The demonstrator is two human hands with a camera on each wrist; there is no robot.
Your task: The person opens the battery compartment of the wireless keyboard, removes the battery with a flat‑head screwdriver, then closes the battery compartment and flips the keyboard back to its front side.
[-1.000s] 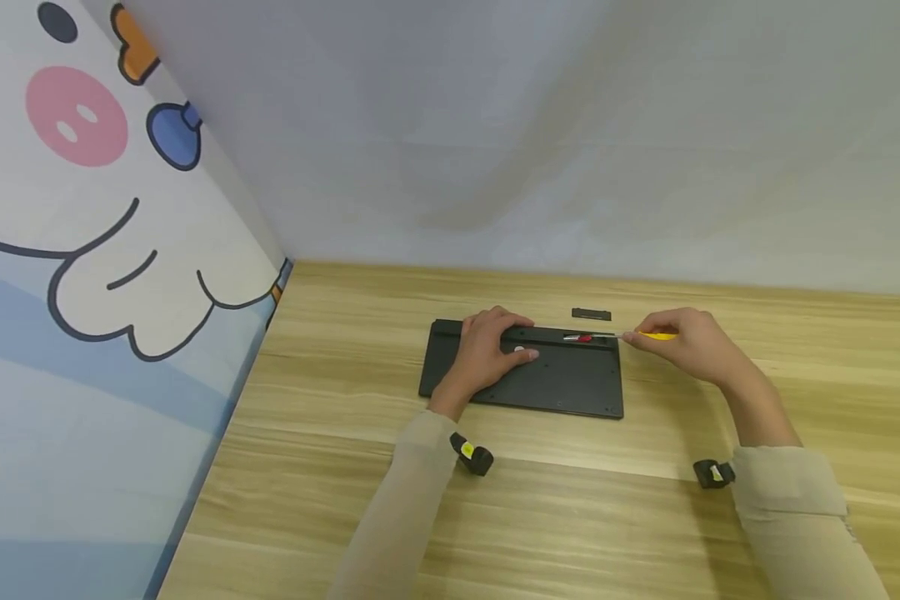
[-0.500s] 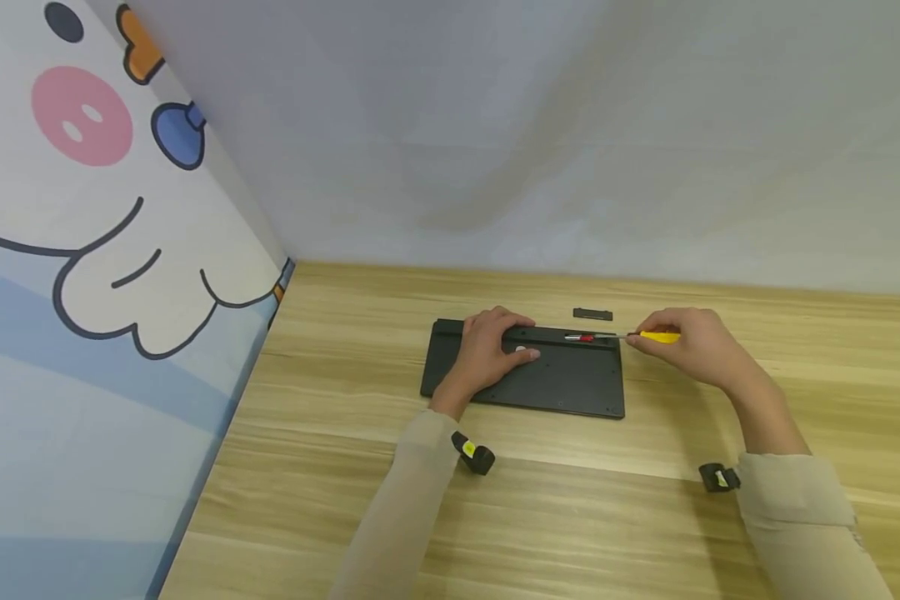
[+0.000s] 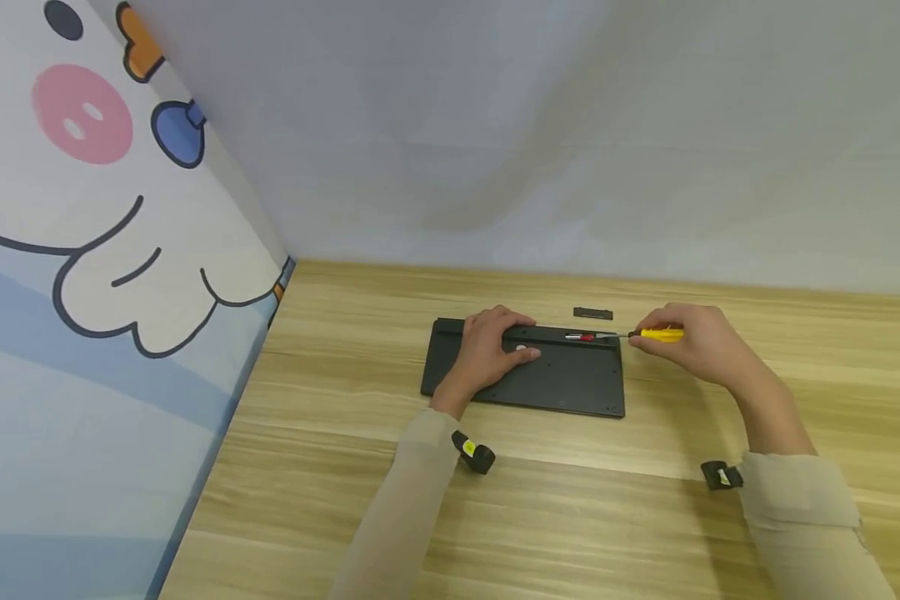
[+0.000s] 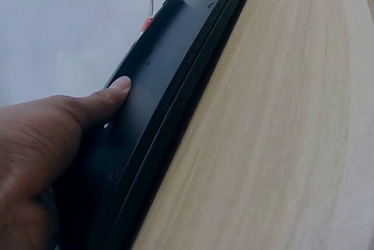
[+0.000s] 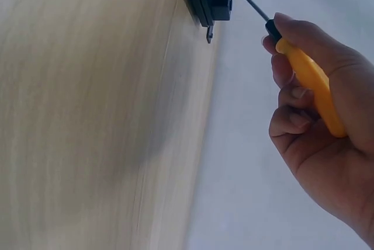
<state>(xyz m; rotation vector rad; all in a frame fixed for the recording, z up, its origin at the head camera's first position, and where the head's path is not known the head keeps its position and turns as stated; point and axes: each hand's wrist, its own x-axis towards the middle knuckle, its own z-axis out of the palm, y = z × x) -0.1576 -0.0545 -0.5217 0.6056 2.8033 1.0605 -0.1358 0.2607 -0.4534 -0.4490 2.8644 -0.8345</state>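
Note:
A black keyboard (image 3: 562, 383) lies upside down on the table, its underside facing up. My left hand (image 3: 487, 354) holds it on the left half, thumb on the underside and fingers over the far edge; those fingers are hidden in the left wrist view. In a slot near the far right corner sits a red and silver battery (image 3: 587, 337). My right hand (image 5: 333, 92) grips the yellow handle of a screwdriver (image 5: 312, 77). Its thin shaft points left, with the tip at the right end of the battery; whether they touch I cannot tell.
Beyond the keyboard's far edge lies a small black battery cover (image 3: 592, 313). The wooden table (image 3: 570, 517) meets a pale wall (image 3: 532, 167) at the back. A panel with cartoon drawings (image 3: 120, 292) stands along the left side.
My right hand has shifted slightly to the right with the screwdriver, and more of the yellow handle shows. The left hand and the keyboard stay almost where they were.

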